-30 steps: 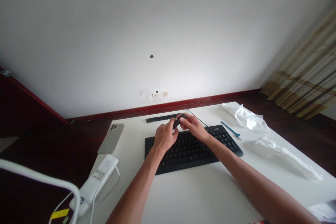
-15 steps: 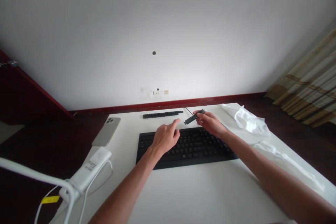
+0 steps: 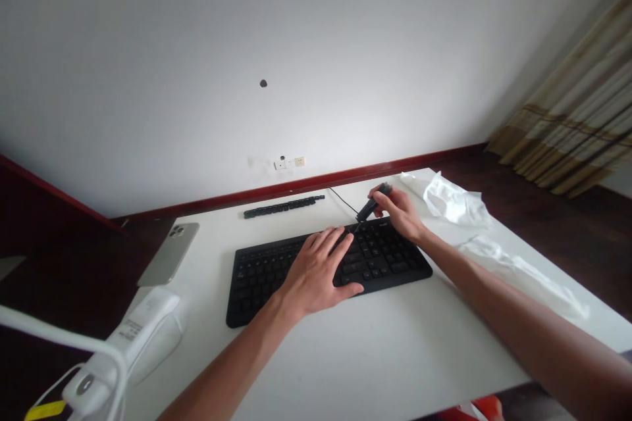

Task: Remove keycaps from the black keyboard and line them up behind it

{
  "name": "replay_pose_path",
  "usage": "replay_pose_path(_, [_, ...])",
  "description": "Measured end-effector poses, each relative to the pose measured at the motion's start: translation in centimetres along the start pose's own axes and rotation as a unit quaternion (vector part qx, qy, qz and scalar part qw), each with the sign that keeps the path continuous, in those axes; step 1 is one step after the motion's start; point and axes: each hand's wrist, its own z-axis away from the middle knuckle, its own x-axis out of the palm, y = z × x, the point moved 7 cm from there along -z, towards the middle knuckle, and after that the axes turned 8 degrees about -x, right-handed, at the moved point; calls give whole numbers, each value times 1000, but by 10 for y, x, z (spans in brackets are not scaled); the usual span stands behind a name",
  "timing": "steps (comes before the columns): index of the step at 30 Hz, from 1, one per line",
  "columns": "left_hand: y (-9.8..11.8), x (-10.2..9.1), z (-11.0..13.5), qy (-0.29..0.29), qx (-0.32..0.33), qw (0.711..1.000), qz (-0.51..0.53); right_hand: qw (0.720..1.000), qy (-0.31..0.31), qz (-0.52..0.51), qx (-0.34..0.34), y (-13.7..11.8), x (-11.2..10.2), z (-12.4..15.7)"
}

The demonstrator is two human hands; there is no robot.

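A black keyboard lies on the white table. My left hand rests over the middle of it, fingers stretched out and thumb apart, holding nothing. Some keys are hidden beneath that hand. My right hand grips a slim black hand tool, tilted with its lower tip at the keyboard's back edge. I cannot make out the exact kind of tool, nor whether the tip touches a key. Behind the keyboard, loose black keycaps form a row.
On the left are a phone and a white power strip with a white cable. Crumpled clear plastic lies along the table's right side. A thin black cord runs from the keyboard's back.
My left hand has gone from a pointing pose to lying spread over the keyboard. The tool in my right hand has come down to the keyboard's back edge. The view has shifted.
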Motion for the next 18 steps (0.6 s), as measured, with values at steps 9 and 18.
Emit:
replay_pose_path(9, [12,20,-1,31,-73,996,-39,995,-10,78,-55,-27,4,8])
replay_pose_path(18, [24,21,-3,30,-61,996,-65,996,-38,71,-46,-20,11,9])
